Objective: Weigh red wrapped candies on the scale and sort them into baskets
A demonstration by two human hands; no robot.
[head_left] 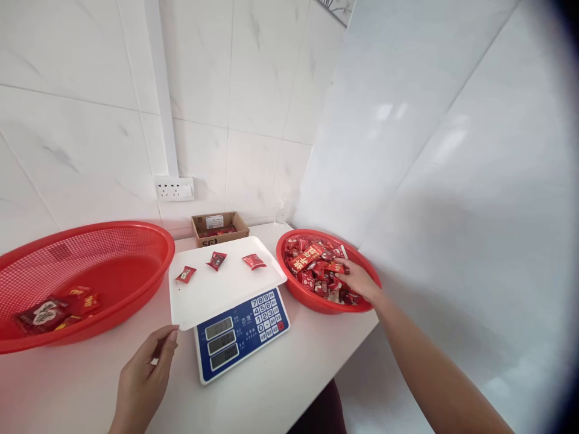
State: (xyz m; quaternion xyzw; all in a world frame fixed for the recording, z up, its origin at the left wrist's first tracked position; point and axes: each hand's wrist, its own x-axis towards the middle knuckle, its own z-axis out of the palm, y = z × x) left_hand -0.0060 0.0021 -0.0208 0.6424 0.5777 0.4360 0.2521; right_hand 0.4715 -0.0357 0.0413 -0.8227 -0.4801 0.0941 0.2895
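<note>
A blue electronic scale (242,334) with a white weighing tray (217,289) stands on the white counter. Three small red candy packets (216,260) lie spread on the tray. My right hand (357,280) reaches into the small red basket (316,300) full of red candy packets, fingers closed among them; what they grip is hidden. My left hand (147,367) hovers just off the tray's front left corner, fingers loosely curled and apart, holding nothing.
A large red mesh basket (113,241) on the left holds a few red packets (54,310). A small cardboard box (220,228) sits against the tiled wall under a power socket (175,188). A white wall panel rises on the right; the counter edge runs near my arm.
</note>
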